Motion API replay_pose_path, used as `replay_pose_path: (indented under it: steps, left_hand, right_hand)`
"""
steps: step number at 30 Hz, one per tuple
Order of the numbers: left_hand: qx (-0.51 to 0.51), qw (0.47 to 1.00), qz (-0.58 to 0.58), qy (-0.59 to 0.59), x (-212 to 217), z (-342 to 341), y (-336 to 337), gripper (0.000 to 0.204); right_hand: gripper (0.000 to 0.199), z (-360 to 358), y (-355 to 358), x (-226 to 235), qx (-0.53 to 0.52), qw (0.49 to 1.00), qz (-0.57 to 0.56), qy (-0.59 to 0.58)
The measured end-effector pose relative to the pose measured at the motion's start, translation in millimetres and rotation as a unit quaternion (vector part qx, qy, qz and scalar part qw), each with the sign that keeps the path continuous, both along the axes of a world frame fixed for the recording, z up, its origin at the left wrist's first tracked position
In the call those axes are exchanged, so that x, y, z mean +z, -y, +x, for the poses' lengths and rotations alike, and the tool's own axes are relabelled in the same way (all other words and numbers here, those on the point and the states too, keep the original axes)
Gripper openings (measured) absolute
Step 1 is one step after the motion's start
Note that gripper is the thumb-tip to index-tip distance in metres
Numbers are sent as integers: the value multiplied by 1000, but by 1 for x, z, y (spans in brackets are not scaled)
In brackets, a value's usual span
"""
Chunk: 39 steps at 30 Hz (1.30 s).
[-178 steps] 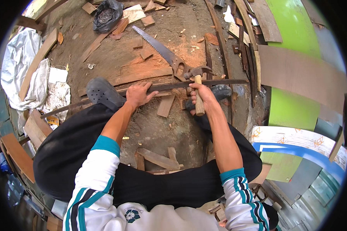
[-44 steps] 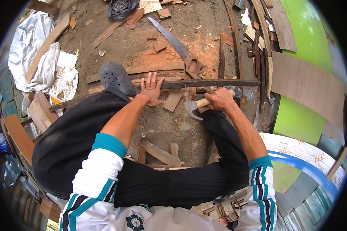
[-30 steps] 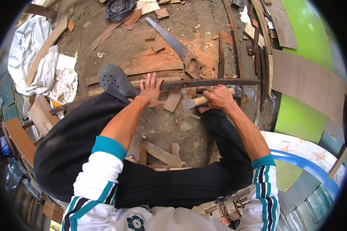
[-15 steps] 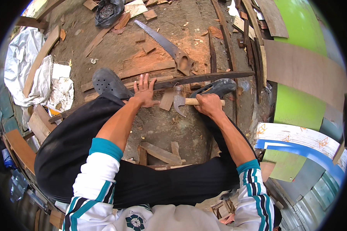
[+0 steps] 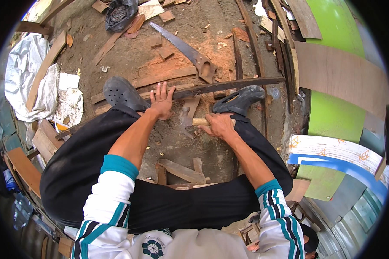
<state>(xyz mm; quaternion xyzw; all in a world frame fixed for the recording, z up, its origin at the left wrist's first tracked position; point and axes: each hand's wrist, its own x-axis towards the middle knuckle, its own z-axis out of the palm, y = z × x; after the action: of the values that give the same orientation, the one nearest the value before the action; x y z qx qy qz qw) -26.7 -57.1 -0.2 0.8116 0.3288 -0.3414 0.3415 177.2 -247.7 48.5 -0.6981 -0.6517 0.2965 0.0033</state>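
Note:
In my right hand [image 5: 220, 125] is a claw hammer [image 5: 199, 122], gripped round its light wooden handle. Its metal head, slightly blurred, points left over the dirt, on my side of the dark wooden strip [image 5: 229, 85]. My left hand [image 5: 162, 105] lies with fingers spread across the strip near its middle, pressing on it and holding nothing. A short flat board piece [image 5: 192, 105] shows under the strip between my two hands. My clogged feet are on either side, the left clog [image 5: 124, 93] and the right clog [image 5: 240, 100] both close to the strip.
A handsaw [image 5: 183, 49] lies beyond the strip among sawdust and offcuts. A black plastic bag [image 5: 121, 15] sits at the far side. White sheeting [image 5: 26, 73] is at the left, green panels [image 5: 335, 116] at the right. Scrap wood [image 5: 181, 171] lies between my legs.
My right hand has brought the hammer left and a little toward me, its head now away from the strip. The left hand stays where it was.

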Motion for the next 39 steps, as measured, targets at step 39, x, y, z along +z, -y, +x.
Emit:
replay_pose_path:
  steps: [39]
  left_hand:
    - [7, 999, -33, 38, -6, -5, -2, 113]
  right_hand:
    - [58, 13, -116, 93, -316, 898, -284, -117]
